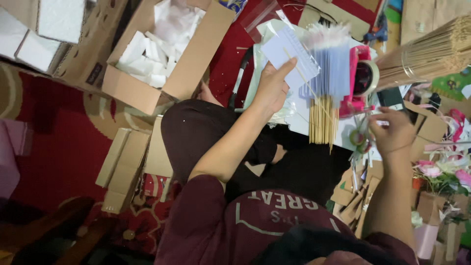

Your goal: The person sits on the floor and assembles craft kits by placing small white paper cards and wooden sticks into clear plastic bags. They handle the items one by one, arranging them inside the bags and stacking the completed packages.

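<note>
Now we hold a pale blue card and reach to the tape.
Our left hand (272, 86) pinches the pale blue card (290, 55) with a thin wooden skewer (306, 81), far of the knees. Our right hand (390, 131) curls its fingers at small tape rolls (359, 139), near the pink tape dispenser (360, 78). Bundled skewers (323, 120) stand between.

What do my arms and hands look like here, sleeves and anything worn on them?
Both arms are bare from the upper arm down. The left arm comes out of a short, dark maroon sleeve of a T-shirt with pale lettering on the chest. The left hand and right hand wear no gloves; no watch or bracelet shows. Rings are too small to tell.
</note>
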